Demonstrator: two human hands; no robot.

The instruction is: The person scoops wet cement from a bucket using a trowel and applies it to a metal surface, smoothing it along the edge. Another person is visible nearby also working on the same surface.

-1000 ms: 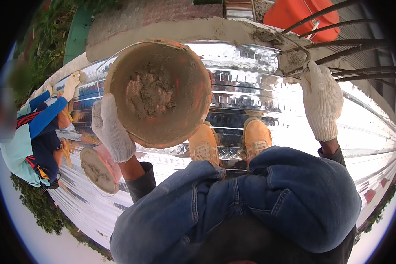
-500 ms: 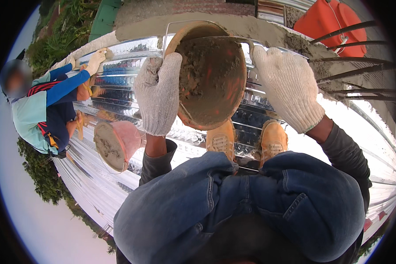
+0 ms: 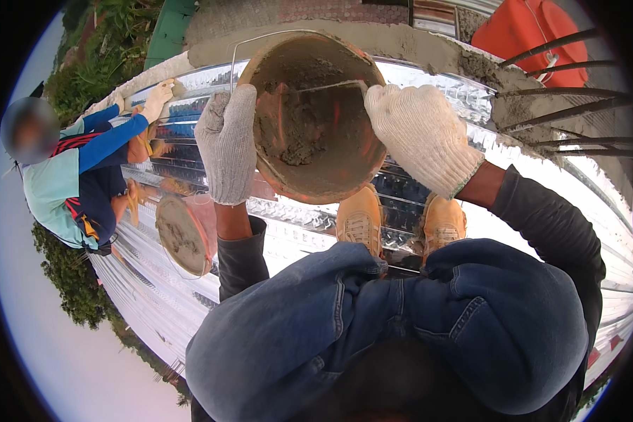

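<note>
A bucket [image 3: 344, 158], orange where bare and coated in grey mortar, is tilted so that its mouth faces me. Wet mortar [image 3: 302, 137] clings inside, thickest at the middle. My left hand [image 3: 226, 144], in a white knitted glove, is closed on the bucket's left rim, beside the raised wire handle. At the right rim my gloved right hand [image 3: 422, 133] is closed round a thin metal tool, seemingly a trowel [image 3: 330, 86] seen edge-on, which reaches across the bucket's mouth. The tool's grip is hidden in my fist.
A second bucket [image 3: 183, 235] full of mortar stands on the ribbed metal sheeting [image 3: 288, 243], left of my boots [image 3: 359, 225]. Beyond runs a mortar-topped ledge [image 3: 415, 49]. Bare steel bars [image 3: 570, 112] jut in at right, near a red container [image 3: 534, 42]. A co-worker [image 3: 63, 172] crouches at left.
The bucket has shifted left and its mouth has turned more toward me. My left hand has moved left with it. My right hand has come left, bringing the trowel over the mortar.
</note>
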